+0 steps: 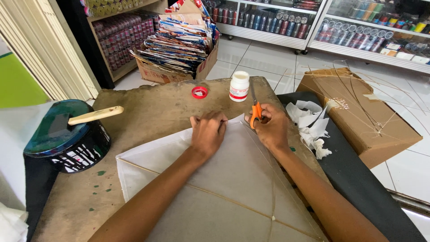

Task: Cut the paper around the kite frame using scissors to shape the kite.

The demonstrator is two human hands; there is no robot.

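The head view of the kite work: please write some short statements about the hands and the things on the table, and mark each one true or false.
1. The right hand holds orange-handled scissors. True.
2. The left hand holds the glue bottle. False: it presses flat on the white paper kite; the bottle stands apart, beyond the hands.
3. The red cap is screwed on the bottle. False: it lies on the table to the left of the bottle.
4. A wooden-handled tool rests on top of the dark round tin. True.
5. Crumpled white paper scraps lie to the right of the right hand. True.
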